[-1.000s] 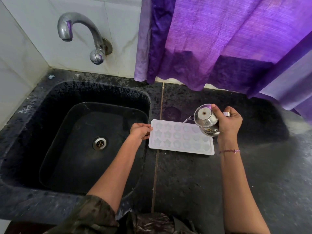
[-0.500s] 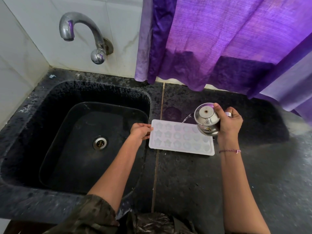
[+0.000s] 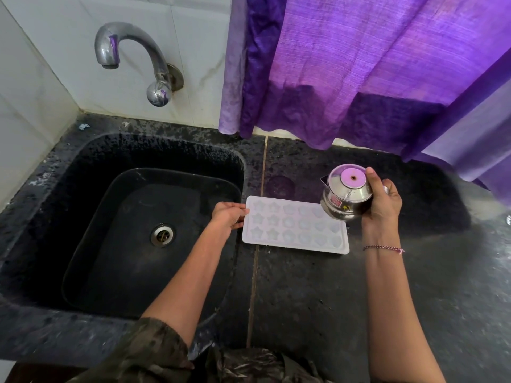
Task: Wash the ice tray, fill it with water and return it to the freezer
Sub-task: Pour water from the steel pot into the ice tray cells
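The right hand (image 3: 383, 201) curls round a small polished steel pot (image 3: 347, 197), tilted above the far right corner of the ice tray (image 3: 294, 225). The left hand (image 3: 228, 218) pinches the tray's left short edge. The tray, white and rectangular with star and rounded cells, lies flat on the worktop (image 3: 331, 299), just beside the right rim of the sink (image 3: 91, 167), its left end across a seam. Worktop and sink are black speckled stone. A curved metal tap (image 3: 132, 56) juts from pale tiles (image 3: 55, 37); a purple woven curtain (image 3: 359, 64) hangs at the worktop's back edge.
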{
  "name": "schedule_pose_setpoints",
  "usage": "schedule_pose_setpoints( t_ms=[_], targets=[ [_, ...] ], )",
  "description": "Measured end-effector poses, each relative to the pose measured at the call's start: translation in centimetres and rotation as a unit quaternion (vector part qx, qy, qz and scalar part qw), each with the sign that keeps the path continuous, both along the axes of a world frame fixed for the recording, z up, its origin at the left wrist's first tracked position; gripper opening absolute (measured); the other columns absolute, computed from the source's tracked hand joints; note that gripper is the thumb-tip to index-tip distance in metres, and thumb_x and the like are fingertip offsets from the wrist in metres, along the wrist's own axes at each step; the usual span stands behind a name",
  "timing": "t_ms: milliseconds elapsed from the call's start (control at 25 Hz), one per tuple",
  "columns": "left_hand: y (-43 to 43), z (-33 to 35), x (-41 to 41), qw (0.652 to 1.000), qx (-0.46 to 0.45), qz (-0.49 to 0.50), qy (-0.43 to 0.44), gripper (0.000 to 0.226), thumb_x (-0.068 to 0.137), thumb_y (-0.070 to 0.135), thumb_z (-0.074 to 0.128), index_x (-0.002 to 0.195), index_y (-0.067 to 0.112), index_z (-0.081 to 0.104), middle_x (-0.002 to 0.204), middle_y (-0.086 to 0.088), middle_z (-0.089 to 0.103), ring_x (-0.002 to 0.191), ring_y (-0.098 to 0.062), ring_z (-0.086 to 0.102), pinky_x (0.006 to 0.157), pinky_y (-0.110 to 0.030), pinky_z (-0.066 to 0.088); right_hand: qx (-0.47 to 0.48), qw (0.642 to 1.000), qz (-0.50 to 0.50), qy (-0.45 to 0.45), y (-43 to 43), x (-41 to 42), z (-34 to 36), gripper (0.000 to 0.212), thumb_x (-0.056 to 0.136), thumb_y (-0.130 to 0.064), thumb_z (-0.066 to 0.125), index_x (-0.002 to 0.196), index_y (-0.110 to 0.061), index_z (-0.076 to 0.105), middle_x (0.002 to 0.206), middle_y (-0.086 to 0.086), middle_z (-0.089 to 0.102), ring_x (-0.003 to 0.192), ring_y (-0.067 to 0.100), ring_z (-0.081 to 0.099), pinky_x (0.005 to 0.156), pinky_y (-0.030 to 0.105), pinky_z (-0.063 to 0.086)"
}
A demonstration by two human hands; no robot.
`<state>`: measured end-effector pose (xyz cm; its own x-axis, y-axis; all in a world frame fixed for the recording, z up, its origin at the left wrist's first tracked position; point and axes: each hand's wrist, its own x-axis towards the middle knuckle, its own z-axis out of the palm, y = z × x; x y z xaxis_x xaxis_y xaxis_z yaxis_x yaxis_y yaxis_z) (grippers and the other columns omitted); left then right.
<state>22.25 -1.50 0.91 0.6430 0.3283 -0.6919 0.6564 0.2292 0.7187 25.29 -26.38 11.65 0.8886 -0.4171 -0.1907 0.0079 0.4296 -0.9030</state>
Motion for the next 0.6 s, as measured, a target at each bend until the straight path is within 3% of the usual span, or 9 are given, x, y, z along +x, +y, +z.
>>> schedule_pose_setpoints(
  t_ms=[200,360,600],
  targets=[
    [0.0,0.0,-0.1,1.0,-0.016,0.004,-0.007,0.024,0.084,-0.004,0.064,0.108,-0.004,0.064,0.113,-0.018,0.066,0.091,-0.02,0.062,0.071,-0.028,0.051,-0.011,1.0,0.002,0.007,-0.7,0.0,-0.7,0.048,0.081,-0.008,0.07,0.057,-0.021,0.03,0.046,-0.013,0.051,0.05,0.002,0.055,0.05,0.017,0.046],
    [0.0,0.0,0.0,1.0,-0.019,0.007,-0.002,0.028,0.083,-0.004,0.066,0.11,-0.004,0.063,0.114,-0.017,0.066,0.092,-0.021,0.063,0.059,-0.025,0.05,-0.04,0.999,0.013,0.013,-1.3,0.0,-1.3,0.048,0.077,-0.008,0.074,0.055,-0.021,0.033,0.048,-0.012,0.05,0.052,0.005,0.055,0.052,0.018,0.048],
    [0.1,-0.2,0.1,1.0,-0.016,0.008,0.005,0.03,0.083,-0.003,0.066,0.112,-0.003,0.062,0.113,-0.015,0.066,0.104,-0.025,0.064,0.069,-0.029,0.053,-0.11,0.993,0.036,0.028,-2.1,0.4,-1.8,0.048,0.071,-0.016,0.08,0.046,-0.023,0.039,0.052,-0.006,0.05,0.059,0.012,0.051,0.06,0.027,0.048]
  ],
)
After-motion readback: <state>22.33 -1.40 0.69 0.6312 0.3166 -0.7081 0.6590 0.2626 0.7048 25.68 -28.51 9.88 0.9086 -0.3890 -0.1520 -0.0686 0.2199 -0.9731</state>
